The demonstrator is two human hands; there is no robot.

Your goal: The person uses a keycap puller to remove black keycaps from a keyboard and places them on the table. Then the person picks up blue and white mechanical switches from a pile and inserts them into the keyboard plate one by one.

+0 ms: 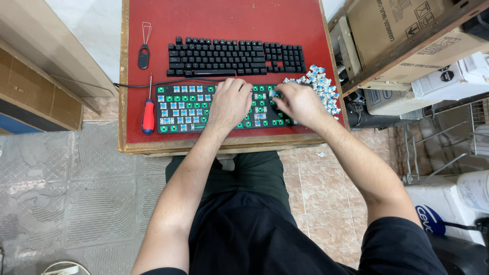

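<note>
- A red surface (229,23) with a wooden edge is carrying everything being worked on.
- To the right, brown cardboard boxes (402,30) with black printed symbols are sitting on a slanted wooden shelf, and white packages (448,79) with dark round labels are lying below them.
- A white container (433,203) with a blue label is standing on the floor at lower right.
- A black keyboard (237,56) with its caps on is lying at the far side of the surface.
- Just in front of it, a stripped keyboard (183,109) is showing its green board and blue switches.
- The left hand (230,102) is resting flat on the middle of the stripped keyboard, fingers loosely curled and holding nothing visible.
- The right hand (300,102) is pressing on the board's right end, fingers pinched narrowly around a blue switch (273,93).
- A pile of loose switches (318,84) is lying just beside that hand.
- A red-handled screwdriver (148,114) is lying left of the board.
- A wire keycap puller (144,48) is lying beyond it.
</note>
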